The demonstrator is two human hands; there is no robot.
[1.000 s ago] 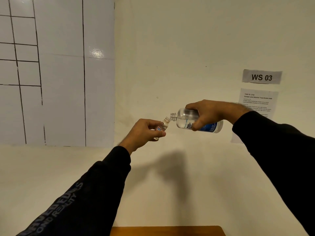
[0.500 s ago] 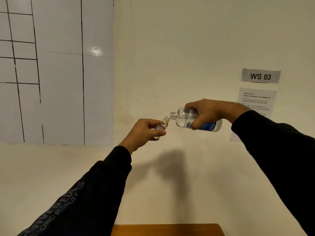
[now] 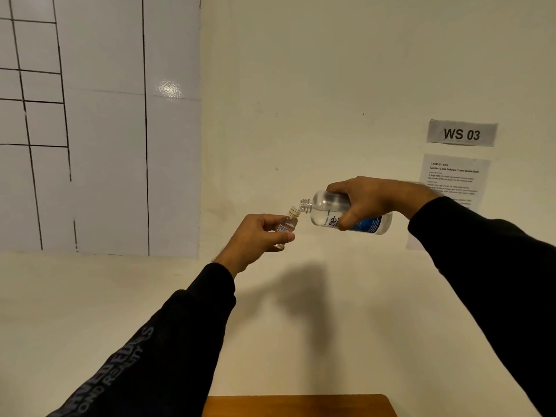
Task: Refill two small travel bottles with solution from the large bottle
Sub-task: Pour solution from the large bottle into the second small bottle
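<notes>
My left hand (image 3: 255, 236) grips a small clear travel bottle (image 3: 287, 224), uncapped and tilted with its mouth up and to the right. My right hand (image 3: 367, 200) holds the large clear bottle (image 3: 328, 210) with a blue and white label, lying almost on its side. Its open neck points left and sits just above and to the right of the small bottle's mouth. Clear liquid fills the lower part of the large bottle. Both are held up in the air in front of a cream wall. Only one small travel bottle is in view.
A wooden table edge (image 3: 298, 406) shows at the bottom centre. On the wall hang a "WS 03" label (image 3: 461, 133), a printed task sheet (image 3: 452, 182) and, at left, a white gridded board (image 3: 99, 124).
Both hands and bottles have held almost the same pose. The large bottle's neck stays right at the small bottle's mouth.
</notes>
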